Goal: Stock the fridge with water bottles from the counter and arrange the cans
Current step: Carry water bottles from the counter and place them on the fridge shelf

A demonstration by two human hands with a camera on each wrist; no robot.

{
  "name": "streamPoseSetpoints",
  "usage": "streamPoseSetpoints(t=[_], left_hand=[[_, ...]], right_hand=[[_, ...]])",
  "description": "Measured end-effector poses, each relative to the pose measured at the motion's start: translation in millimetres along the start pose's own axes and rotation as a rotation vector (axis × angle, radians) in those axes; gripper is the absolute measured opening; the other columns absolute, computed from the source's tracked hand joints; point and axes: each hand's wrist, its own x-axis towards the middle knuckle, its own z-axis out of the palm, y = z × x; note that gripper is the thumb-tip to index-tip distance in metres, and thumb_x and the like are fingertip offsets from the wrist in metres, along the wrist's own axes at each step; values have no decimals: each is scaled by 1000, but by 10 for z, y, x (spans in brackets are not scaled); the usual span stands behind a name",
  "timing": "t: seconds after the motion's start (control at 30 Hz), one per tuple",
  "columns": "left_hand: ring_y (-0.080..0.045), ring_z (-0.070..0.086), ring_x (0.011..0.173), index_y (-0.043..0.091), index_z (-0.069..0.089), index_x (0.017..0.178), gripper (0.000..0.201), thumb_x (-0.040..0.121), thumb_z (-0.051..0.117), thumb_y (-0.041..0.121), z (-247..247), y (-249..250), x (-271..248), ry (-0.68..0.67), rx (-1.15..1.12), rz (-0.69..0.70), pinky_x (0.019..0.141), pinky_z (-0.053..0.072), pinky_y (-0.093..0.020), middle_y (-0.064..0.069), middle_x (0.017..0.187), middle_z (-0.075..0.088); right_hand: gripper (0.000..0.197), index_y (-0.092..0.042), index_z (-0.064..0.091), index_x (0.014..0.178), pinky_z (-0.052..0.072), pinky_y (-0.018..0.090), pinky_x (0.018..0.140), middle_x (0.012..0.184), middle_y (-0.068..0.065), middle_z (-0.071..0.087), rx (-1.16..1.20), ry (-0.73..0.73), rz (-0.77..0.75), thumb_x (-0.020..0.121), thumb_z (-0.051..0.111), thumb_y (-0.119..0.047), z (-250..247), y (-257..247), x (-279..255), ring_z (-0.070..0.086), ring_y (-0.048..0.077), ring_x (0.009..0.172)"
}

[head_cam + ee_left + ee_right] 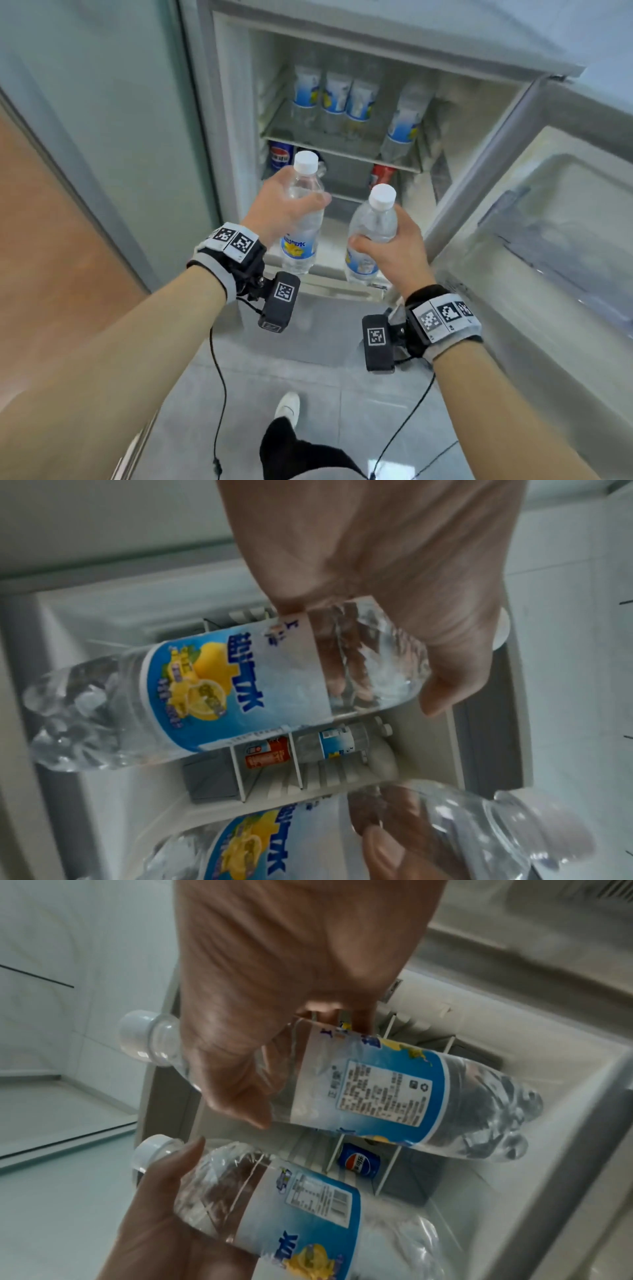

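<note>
The left hand (279, 205) was wrapped round the upper body of a clear plastic water bottle with a white cap and a blue-and-yellow lemon label (301, 219); the right hand (394, 246) gripped a second, matching clear bottle (371, 233) the same way, fingers and thumb curled about the shoulder above the label; both bottles stood upright in front of the open white fridge (233, 113), not yet on any shelf. Four like bottles (342, 92) already stood on the upper glass shelf (308, 137); a blue cola can (281, 156) and a red can (382, 174) sat on the shelf below. Full, these bottles probably felt fairly heavy, and their thin walls would give under a hard squeeze; the smooth plastic could slip, so a firm hold just above the label seemed wisest.
</note>
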Motion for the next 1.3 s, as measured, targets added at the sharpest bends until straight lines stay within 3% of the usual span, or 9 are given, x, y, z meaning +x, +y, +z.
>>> streamPoseSetpoints(t=[0.2,0.37,0.67,0.77,0.83,0.97,1.13,1.2,1.3], left_hand=[[-12,69,79,16,62,99,40,68,77,36,-14,160,1031,66,-35,-27,77,57,-32,1,88,71],[-19,71,98,25,61,97,28,76,75,37,-57,291,1754,157,-139,-20,82,57,-35,-3,108,72],[-10,69,74,22,64,80,11,85,73,27,2,443,2833,141,-59,26,71,58,-26,2,90,70],[-19,60,107,17,59,127,32,98,56,31,-170,232,3201,146,-72,-104,99,49,-32,-7,122,60],[-30,39,140,11,28,152,51,105,42,25,-263,113,3384,23,141,-123,113,32,-34,-16,156,33],[-22,43,138,5,32,151,53,104,46,25,-258,144,3481,90,431,-75,86,44,-17,-12,155,37],[-32,34,142,8,29,151,52,104,45,23,-332,-118,3640,1,492,18,115,28,-36,-20,158,28],[-20,58,112,9,54,127,51,88,66,40,-217,-172,3551,122,366,99,95,48,-24,-17,134,58],[-9,64,88,3,61,115,66,67,82,42,-174,-409,3394,247,261,26,62,46,-3,-5,111,69]], right_hand=[[44,-21,60,106,45,6,69,93,-8,67,105,102,48,71,83,-8,239,67,952,61,-3,79],[42,-21,60,106,47,9,67,95,-9,67,134,130,82,72,82,-10,303,5,1634,64,-5,80],[30,-23,63,100,48,4,63,83,-15,68,83,197,108,77,79,-12,292,58,2181,63,-16,70],[36,-20,65,106,54,21,77,94,-9,72,67,238,116,74,81,-19,336,85,2289,69,1,88],[40,-16,65,109,54,22,78,98,-7,72,62,233,113,73,81,-20,375,95,2382,70,5,91],[34,-16,65,105,50,15,72,93,-9,71,54,180,108,74,80,-15,457,88,2512,68,-2,84],[26,-20,62,97,50,14,67,85,-12,68,41,110,84,77,77,-14,546,58,2650,64,-10,75],[25,-18,63,98,50,11,66,86,-11,69,75,123,62,78,78,-16,575,39,2695,65,-10,75],[38,-9,66,106,56,24,78,97,1,74,202,186,27,73,79,-21,600,-24,2722,72,10,90]])
